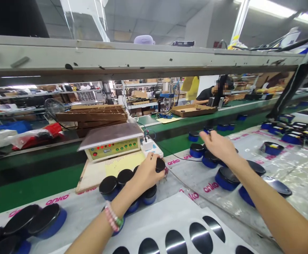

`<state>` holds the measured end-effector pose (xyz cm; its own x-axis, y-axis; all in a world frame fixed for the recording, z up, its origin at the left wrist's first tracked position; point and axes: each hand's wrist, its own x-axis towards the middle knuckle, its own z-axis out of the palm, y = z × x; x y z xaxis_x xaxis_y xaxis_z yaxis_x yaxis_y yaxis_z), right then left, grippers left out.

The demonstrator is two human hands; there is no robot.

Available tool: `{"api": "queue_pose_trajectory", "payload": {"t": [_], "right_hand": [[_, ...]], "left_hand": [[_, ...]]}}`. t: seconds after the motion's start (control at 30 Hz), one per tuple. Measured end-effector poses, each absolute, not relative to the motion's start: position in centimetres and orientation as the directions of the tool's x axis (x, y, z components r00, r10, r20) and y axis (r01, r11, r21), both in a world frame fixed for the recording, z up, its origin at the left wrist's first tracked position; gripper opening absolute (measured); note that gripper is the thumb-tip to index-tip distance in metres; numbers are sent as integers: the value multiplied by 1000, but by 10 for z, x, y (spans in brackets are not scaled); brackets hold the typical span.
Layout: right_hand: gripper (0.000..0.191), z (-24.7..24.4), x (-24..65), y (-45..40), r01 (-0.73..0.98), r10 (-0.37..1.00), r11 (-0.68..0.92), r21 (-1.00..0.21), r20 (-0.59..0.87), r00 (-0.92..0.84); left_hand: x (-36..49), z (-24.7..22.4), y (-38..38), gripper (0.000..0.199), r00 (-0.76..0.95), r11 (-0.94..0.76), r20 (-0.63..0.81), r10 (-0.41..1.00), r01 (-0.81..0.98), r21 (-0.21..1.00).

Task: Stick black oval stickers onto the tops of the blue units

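Observation:
My left hand [146, 172] is closed round a round black-topped piece [160, 164] beside the control box [114, 144]. Below and left of that hand stand several blue pieces with black tops [108, 185]. My right hand [219, 146] reaches over a group of similar blue pieces [197, 150] at the belt's edge; its fingertips are at a piece [207, 129] that is mostly hidden, and the grip is not clear. A white sheet with black ovals [176, 241] lies in front.
More blue pieces stand at the left front [47, 220] and on the right [273, 148]. A green belt [48, 190] runs behind. A metal shelf [143, 58] crosses above. A cable lies across the table. A person [209, 93] sits beyond the belt.

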<state>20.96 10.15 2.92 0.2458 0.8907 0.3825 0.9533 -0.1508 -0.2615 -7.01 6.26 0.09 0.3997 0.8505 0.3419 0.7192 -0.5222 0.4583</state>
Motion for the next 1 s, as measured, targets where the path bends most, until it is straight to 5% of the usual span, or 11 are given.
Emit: {"api": "queue_pose_trajectory", "payload": {"t": [0.23, 0.47, 0.57, 0.63, 0.73, 1.0], "right_hand": [[29, 1, 210, 146, 990, 977, -50, -128, 198, 75], [33, 36, 182, 92, 915, 959, 254, -313, 207, -195], [38, 55, 150, 45, 795, 908, 420, -439, 213, -362], [35, 64, 132, 16, 691, 872, 484, -537, 228, -433], [29, 68, 116, -13, 629, 816, 574, -524, 309, -488], [29, 42, 94, -28, 497, 570, 819, -286, 498, -653]], "left_hand": [[-56, -20, 74, 34, 416, -484, 250, 874, 709, 512], [-67, 1, 59, 41, 414, -441, 214, 885, 595, 672], [-68, 18, 35, 49, 500, -340, 145, 854, 325, 882], [-73, 26, 16, 53, 585, -71, 62, 809, -8, 997], [-87, 31, -6, 50, 539, 230, -9, 842, -343, 911], [-108, 37, -33, 46, 394, 205, -38, 918, -391, 897]]}}
